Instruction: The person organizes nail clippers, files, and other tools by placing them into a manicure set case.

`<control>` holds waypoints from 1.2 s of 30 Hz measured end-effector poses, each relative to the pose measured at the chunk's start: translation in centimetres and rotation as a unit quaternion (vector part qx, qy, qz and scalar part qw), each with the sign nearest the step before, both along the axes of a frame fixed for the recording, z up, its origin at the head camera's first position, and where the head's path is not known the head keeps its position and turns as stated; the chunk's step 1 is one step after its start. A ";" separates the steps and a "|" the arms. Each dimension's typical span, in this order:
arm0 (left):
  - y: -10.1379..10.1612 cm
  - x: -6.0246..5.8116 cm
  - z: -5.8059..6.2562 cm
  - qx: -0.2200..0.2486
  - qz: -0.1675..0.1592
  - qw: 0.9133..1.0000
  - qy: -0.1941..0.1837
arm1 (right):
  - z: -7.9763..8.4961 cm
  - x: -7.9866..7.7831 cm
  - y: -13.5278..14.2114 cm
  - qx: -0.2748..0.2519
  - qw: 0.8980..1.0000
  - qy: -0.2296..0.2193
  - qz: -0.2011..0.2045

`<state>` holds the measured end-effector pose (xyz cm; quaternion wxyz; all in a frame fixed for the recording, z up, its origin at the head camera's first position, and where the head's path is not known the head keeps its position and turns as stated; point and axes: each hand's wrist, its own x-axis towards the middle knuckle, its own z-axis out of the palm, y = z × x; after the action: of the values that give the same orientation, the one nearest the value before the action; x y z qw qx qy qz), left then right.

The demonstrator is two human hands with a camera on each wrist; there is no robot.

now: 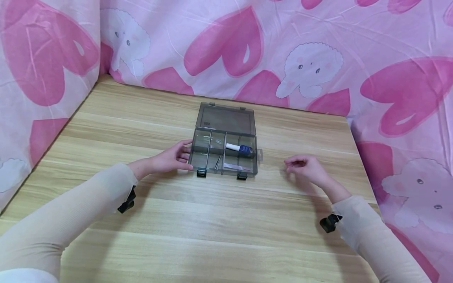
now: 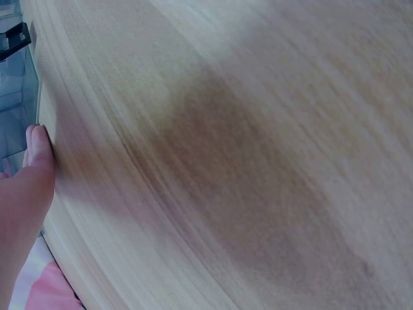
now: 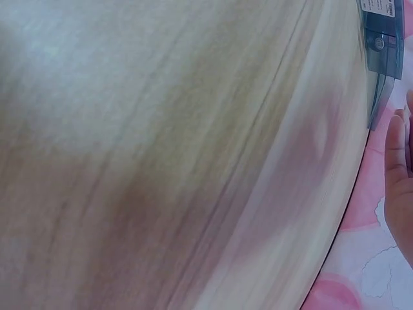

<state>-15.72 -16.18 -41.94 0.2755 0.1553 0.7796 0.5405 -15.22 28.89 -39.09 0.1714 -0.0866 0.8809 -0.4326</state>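
Observation:
A smoky translucent compartment box (image 1: pixel 223 173) sits on the table with its lid (image 1: pixel 226 118) laid back. My left hand (image 1: pixel 171 159) touches the box's left side, thumb near the front corner; in the left wrist view that hand (image 2: pixel 29 187) is beside the box wall. Inside, a dark blue bottle with a white cap (image 1: pixel 245 149) lies in a right compartment. A pale purple strip (image 1: pixel 235 166) is in front of it, and thin metal pieces (image 1: pixel 217 162) lie in the middle front compartment. My right hand (image 1: pixel 306 167) hovers to the right, fingers loosely curled, nothing visible in them.
The wooden table (image 1: pixel 219 228) is bounded at the back and sides by pink heart-patterned cloth (image 1: pixel 226 43). Two black latches (image 1: pixel 201 173) hang at the box's front edge. A clear tab (image 1: pixel 260 154) sticks out on its right. Black cameras are strapped to both wrists.

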 end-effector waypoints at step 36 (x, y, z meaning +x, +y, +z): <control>-0.1 0.2 0.1 -0.007 0.004 1.000 -0.003 | 2.2 -1.9 -3.2 -0.045 0.999 0.006 -0.008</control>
<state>-15.51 -16.26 -41.83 0.2768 0.1482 0.7832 0.5367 -17.10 25.66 -36.91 0.1581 -0.0900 0.8622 -0.4728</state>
